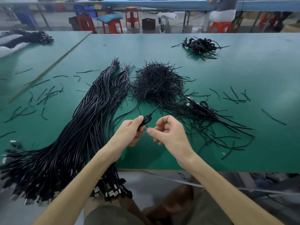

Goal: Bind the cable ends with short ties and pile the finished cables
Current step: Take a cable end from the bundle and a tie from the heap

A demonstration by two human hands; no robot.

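My left hand (132, 130) grips the looped end of a black cable (146, 119) over the green table (243, 75). My right hand (165, 130) is just to its right, thumb and forefinger pinching a thin short tie (147, 126) that runs to the loop. A large heap of short black ties (159, 82) lies beyond my hands. A big bundle of long black cables (84, 127) stretches from the back middle to the front left, its USB plugs hanging over the table edge. A loose pile of cables (211, 117) lies to the right.
A smaller cable pile (201, 46) sits at the far right of the table. Stray ties (45, 95) are scattered left and right. Orange stools (112, 25) and another workbench stand beyond. A person (225, 8) sits at the far bench.
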